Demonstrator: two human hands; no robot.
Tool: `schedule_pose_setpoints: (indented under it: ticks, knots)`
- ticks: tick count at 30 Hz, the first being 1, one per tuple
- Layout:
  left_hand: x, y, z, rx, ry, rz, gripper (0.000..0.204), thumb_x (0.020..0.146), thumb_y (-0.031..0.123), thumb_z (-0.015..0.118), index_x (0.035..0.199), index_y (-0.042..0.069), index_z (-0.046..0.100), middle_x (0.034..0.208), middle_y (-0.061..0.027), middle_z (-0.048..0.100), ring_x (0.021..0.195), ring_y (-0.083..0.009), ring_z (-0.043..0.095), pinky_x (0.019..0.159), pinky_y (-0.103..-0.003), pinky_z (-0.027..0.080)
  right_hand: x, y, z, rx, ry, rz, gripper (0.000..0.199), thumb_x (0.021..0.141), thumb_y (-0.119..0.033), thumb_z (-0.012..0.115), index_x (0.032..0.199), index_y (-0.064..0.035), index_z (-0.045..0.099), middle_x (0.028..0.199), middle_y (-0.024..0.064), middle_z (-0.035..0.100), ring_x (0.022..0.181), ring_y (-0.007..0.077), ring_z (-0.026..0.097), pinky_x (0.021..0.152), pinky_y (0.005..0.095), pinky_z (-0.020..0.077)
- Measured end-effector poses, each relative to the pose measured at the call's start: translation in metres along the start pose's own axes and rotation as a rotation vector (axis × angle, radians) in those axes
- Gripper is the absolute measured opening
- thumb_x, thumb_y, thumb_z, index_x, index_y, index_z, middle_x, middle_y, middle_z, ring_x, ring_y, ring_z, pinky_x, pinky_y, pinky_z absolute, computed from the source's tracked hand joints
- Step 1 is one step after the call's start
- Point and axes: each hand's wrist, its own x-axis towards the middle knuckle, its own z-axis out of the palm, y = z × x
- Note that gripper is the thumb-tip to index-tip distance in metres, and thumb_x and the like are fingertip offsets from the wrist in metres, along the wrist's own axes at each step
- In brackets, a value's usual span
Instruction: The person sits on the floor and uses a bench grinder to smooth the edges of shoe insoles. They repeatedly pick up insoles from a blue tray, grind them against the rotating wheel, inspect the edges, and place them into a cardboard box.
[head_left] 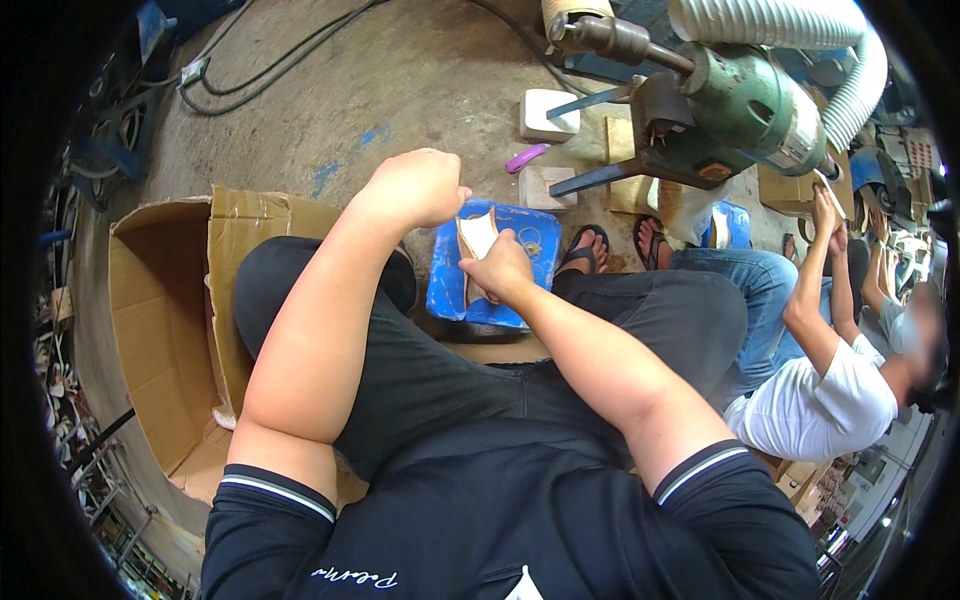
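Between my knees stands a small blue stool (443, 290) with a scuffed top. Over it, my right hand (502, 268) is closed on a curved white piece with a tan edge (480, 236), which looks like a shoe part. More tan material lies below that hand, partly covered by it. Up and to the left of the piece, my left hand (415, 185) is curled into a fist with the thumb pressed in. Whatever its fingers hold, if anything, is hidden. A thin yellowish loop (535, 247) lies on the stool's right side.
An open cardboard box (160, 330) stands at my left. Ahead to the right is a green motor machine (745, 110) on blue legs, with a white hose (780, 22). A purple object (526, 157) lies near white blocks. At right sits a co-worker (820, 400); cables (300, 65) cross the floor.
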Motion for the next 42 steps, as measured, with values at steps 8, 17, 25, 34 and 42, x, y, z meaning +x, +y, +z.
schedule_pose_setpoints:
  ticks: [8,17,25,34,42]
  knots:
    - [-0.008,-0.006,0.002,0.006,-0.139,-0.065,0.044,0.101,0.039,0.071,0.110,-0.002,0.081,0.115,-0.0266,0.078,0.111,-0.0413,0.075,0.099,-0.049,0.059,-0.009,-0.012,-0.002,-0.014,-0.023,-0.017,0.092,0.081,-0.046,0.092,0.131,0.0154,0.046,0.116,0.0349,0.073,0.113,0.0465,0.074,0.097,0.0488,0.0599]
    - [0.012,0.027,0.015,-0.888,-0.045,-0.128,0.070,0.111,0.055,0.055,0.152,-0.002,0.056,0.145,-0.0251,0.066,0.128,-0.0360,0.069,0.104,-0.047,0.056,-0.012,-0.011,-0.166,0.311,-0.285,-0.055,0.072,0.091,-0.057,0.082,0.121,0.0053,0.064,0.101,0.0182,0.075,0.087,0.0199,0.076,0.069,0.0379,0.0610]
    - [0.041,0.050,0.046,-1.210,-0.215,-0.278,0.075,0.112,0.064,0.045,0.146,-0.002,0.058,0.139,-0.0210,0.068,0.130,-0.0402,0.065,0.110,-0.055,0.049,0.007,-0.021,-0.210,0.193,-0.129,-0.325,0.086,0.087,-0.062,0.080,0.128,0.0116,0.065,0.104,0.0253,0.076,0.094,0.0289,0.077,0.079,0.0394,0.0612]
    - [0.021,0.048,0.174,-0.229,-0.060,-0.404,0.113,0.081,0.039,0.093,0.152,-0.016,0.024,0.139,-0.0422,0.048,0.121,-0.0554,0.066,0.104,-0.053,0.057,0.002,-0.018,-0.217,-0.493,-0.019,-0.328,0.071,0.087,-0.047,0.080,0.129,0.0071,0.064,0.118,0.0242,0.077,0.112,0.0379,0.076,0.098,0.0453,0.0603]
    - [0.035,0.088,0.183,-0.385,-0.094,-0.295,0.106,0.083,0.035,0.092,0.150,-0.011,0.024,0.142,-0.0408,0.045,0.120,-0.0575,0.065,0.105,-0.052,0.057,0.006,-0.015,-0.221,-0.488,-0.039,-0.292,0.070,0.086,-0.045,0.082,0.128,0.0075,0.064,0.117,0.0241,0.078,0.111,0.0375,0.077,0.097,0.0439,0.0610]
